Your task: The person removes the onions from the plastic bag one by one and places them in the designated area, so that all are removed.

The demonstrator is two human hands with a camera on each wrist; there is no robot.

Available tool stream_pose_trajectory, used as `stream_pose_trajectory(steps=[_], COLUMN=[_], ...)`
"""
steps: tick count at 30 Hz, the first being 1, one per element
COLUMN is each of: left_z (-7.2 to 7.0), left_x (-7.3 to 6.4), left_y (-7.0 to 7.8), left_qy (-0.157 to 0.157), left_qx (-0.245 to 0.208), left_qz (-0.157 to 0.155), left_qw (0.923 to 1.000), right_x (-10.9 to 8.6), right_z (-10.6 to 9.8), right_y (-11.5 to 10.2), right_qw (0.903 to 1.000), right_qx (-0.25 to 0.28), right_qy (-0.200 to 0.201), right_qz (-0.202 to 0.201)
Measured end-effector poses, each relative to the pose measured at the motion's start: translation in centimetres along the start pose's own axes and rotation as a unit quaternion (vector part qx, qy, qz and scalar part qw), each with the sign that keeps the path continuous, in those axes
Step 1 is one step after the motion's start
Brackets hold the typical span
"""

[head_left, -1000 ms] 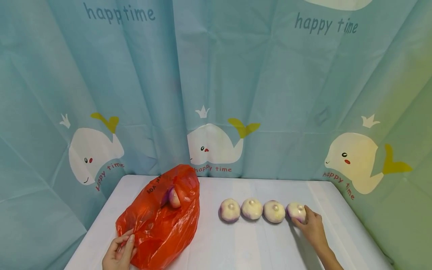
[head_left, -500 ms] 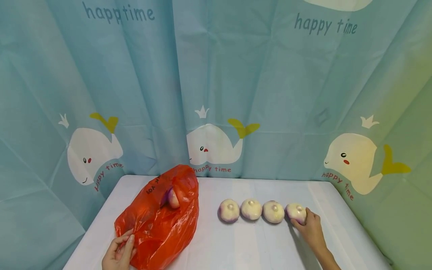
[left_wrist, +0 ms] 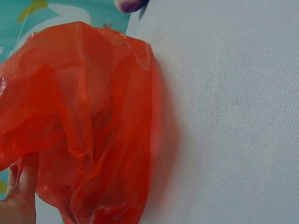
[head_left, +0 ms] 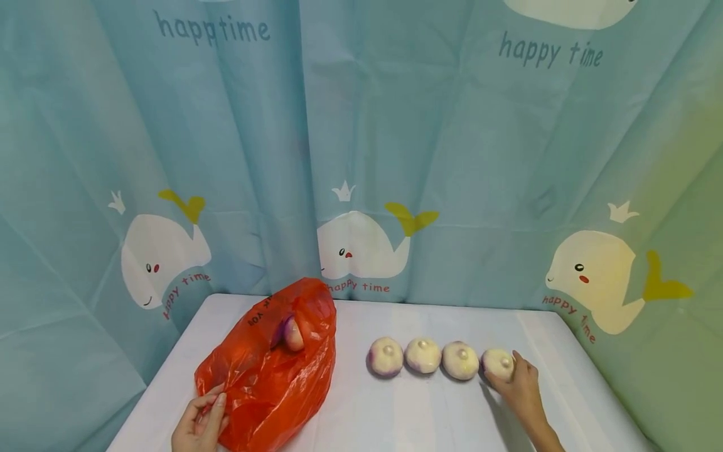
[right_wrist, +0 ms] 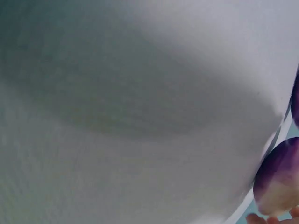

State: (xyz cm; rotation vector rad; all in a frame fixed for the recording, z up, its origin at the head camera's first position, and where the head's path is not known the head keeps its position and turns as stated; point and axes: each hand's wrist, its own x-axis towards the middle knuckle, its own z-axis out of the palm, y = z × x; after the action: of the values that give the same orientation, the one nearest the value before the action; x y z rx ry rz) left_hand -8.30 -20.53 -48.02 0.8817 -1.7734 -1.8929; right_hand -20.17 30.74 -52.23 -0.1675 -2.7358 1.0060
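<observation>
My left hand (head_left: 196, 422) pinches the near left edge of a crumpled red plastic bag (head_left: 282, 392). Inside the bag's opening, a purple-and-white turnip (head_left: 294, 334) shows partly. On the right, my right hand (head_left: 524, 390) holds the rightmost turnip (head_left: 496, 362) of a row, thumb on its near side and fingers on its far right. That turnip sits beside another turnip (head_left: 460, 360). In the right wrist view, the held turnip (right_wrist: 278, 179) shows its purple underside, with fingertips (right_wrist: 254, 218) at the frame's bottom edge.
Two more turnips, a left one (head_left: 386, 357) and a middle one (head_left: 423, 355), continue the row on the white table (head_left: 367, 414). A blue curtain (head_left: 373, 125) with whale prints hangs close behind the table and along both sides.
The head view has shifted slightly. My right hand stays at the rightmost turnip, which has tilted a little so its nub points more to the right. The left hand and bag look unchanged.
</observation>
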Motion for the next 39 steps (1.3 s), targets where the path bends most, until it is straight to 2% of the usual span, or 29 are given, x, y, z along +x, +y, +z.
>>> stream_pose_trajectory(steps=[3,11,19,22,27,34,39], left_z=[0.0,-0.1,-0.4,-0.4,-0.4,-0.3,-0.3], left_x=[-0.1,0.1,0.6,0.7,1.0,0.2,-0.2], left_y=[0.0,-0.3,-0.9,-1.0,-1.5,-0.3,0.2], left_qy=[0.001,0.002,-0.005,-0.007,-0.007,-0.005,-0.004], left_qx=[-0.002,-0.019,-0.01,0.001,-0.015,-0.002,0.006], left_qz=[-0.001,0.004,0.008,0.005,0.021,0.01,0.006], left_qw=[1.0,0.9998,0.9999,1.0,0.9996,0.9999,1.0], right_x=[-0.1,0.1,0.0,-0.1,-0.1,0.0,-0.1], right_z=[0.1,0.6,1.7,2.2,2.6,3.1,4.1], right_y=[-0.4,-1.7,-3.8,-4.6,-6.0,-8.3,-10.3], right_qw=[0.9998,0.9952,0.9929,0.9897,0.9821,0.9808,0.9735], right_qx=[-0.006,0.011,0.03,0.038,0.061,0.09,0.11], right_qy=[0.019,0.085,0.08,0.089,0.101,0.078,0.079], right_qz=[0.002,-0.048,-0.083,-0.106,-0.147,-0.154,-0.185])
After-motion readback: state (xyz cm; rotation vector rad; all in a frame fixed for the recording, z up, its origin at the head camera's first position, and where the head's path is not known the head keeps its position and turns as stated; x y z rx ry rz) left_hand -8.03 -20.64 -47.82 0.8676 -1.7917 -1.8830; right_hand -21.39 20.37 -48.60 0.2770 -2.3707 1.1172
